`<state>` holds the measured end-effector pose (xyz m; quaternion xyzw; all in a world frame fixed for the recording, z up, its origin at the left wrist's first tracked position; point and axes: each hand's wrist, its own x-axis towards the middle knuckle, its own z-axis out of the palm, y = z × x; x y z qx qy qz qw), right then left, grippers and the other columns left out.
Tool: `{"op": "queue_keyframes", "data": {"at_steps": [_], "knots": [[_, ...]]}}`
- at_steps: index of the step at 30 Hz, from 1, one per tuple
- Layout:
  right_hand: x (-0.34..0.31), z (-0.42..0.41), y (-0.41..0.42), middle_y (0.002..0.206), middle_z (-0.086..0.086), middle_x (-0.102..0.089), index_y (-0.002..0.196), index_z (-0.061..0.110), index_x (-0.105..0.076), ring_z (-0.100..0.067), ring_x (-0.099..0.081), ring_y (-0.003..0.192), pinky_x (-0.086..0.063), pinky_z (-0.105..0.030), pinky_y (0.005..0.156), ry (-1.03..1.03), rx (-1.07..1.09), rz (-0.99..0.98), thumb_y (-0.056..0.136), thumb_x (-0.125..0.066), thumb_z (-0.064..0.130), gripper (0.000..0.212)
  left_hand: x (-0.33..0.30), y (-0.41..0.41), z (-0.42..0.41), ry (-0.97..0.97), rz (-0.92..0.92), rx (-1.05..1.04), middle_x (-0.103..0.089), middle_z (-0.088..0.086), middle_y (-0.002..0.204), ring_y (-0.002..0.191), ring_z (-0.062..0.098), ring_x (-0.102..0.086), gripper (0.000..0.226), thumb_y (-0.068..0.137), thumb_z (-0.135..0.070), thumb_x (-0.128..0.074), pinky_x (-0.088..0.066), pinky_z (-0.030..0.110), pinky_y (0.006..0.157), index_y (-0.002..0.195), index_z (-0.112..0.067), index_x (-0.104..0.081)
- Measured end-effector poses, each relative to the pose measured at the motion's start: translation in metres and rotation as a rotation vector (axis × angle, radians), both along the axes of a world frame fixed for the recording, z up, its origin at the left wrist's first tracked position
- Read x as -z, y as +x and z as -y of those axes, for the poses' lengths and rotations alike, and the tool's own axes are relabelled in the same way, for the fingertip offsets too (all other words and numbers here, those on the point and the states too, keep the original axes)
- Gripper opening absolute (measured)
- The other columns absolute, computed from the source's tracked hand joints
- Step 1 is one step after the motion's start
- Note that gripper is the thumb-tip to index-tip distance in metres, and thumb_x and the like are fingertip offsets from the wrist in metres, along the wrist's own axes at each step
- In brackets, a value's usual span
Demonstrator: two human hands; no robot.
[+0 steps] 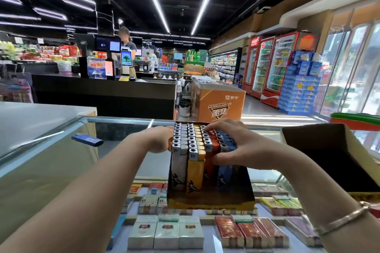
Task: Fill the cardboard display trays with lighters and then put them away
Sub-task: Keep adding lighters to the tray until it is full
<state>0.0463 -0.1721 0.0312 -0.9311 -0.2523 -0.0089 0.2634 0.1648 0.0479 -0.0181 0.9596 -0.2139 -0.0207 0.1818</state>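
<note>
A dark cardboard display tray point(211, 199) stands on the glass counter point(61, 170), packed with upright lighters point(193, 144) in white, yellow, orange and blue rows. My left hand point(159, 139) grips the left side of the lighter block, fingers curled against the white row. My right hand point(232, 146) lies over the top right of the block, fingers spread across the metal caps and thumb hooked under the blue lighters. One loose blue lighter point(87, 139) lies flat on the glass to the left.
An open dark cardboard box point(329, 156) sits at the right on the counter. Cigarette packs point(178, 232) show beneath the glass. A black checkout counter point(102, 90) with a person stands behind, beside an orange freezer point(220, 104) and drink fridges.
</note>
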Motion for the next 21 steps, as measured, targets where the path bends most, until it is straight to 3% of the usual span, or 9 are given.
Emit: {"op": "queue_keyframes", "data": {"at_steps": [4, 10, 15, 18, 21], "knots": [[-0.001, 0.002, 0.001, 0.125, 0.023, -0.027, 0.12, 0.048, -0.038, -0.005, -0.021, 0.126, -0.026, -0.047, 0.111, 0.009, 0.002, -0.007, 0.076, -0.072, 0.034, 0.057, -0.002, 0.005, -0.004, 0.064, 0.059, -0.023, -0.049, -0.009, 0.128, 0.117, 0.013, -0.046, 0.04, 0.09, -0.017, -0.054, -0.039, 0.034, 0.102, 0.128, -0.029, -0.05], [-0.001, 0.002, 0.0, 0.131, 0.02, -0.03, 0.118, 0.051, -0.039, -0.007, -0.024, 0.126, -0.025, -0.044, 0.111, 0.003, 0.002, -0.008, 0.076, -0.073, 0.034, 0.056, -0.01, -0.014, -0.023, -0.226, -0.177, -0.005, -0.035, -0.002, 0.128, 0.113, 0.019, -0.04, 0.047, 0.074, -0.002, -0.06, -0.038, 0.041, 0.101, 0.11, -0.032, -0.051], [-0.001, 0.002, 0.0, 0.132, 0.02, -0.029, 0.114, 0.054, -0.038, -0.008, -0.024, 0.128, -0.025, -0.048, 0.111, 0.01, -0.008, -0.021, 0.077, -0.072, 0.035, 0.054, -0.006, -0.018, -0.04, -0.22, -0.228, -0.003, -0.039, -0.005, 0.122, 0.112, 0.016, -0.046, 0.029, 0.073, -0.026, -0.073, -0.039, 0.04, 0.101, 0.098, -0.027, -0.059], [-0.002, 0.001, -0.001, 0.128, 0.021, -0.029, 0.109, 0.057, -0.037, -0.008, -0.025, 0.126, -0.026, -0.048, 0.11, 0.006, -0.013, -0.026, 0.077, -0.072, 0.036, 0.052, 0.0, -0.02, -0.046, -0.237, -0.166, -0.043, -0.053, -0.006, 0.107, 0.097, 0.011, -0.055, 0.024, 0.072, -0.033, -0.075, -0.047, 0.031, 0.086, 0.087, -0.024, -0.059], [-0.003, 0.0, -0.002, 0.128, 0.021, -0.029, 0.109, 0.057, -0.037, -0.008, -0.025, 0.126, -0.025, -0.047, 0.11, 0.01, -0.012, -0.03, 0.077, -0.072, 0.036, 0.052, 0.001, -0.024, -0.045, -0.222, -0.138, -0.089, -0.058, -0.006, 0.093, 0.084, 0.01, -0.056, 0.029, 0.071, -0.038, -0.074, -0.043, 0.021, 0.064, 0.088, -0.028, -0.053]]}}
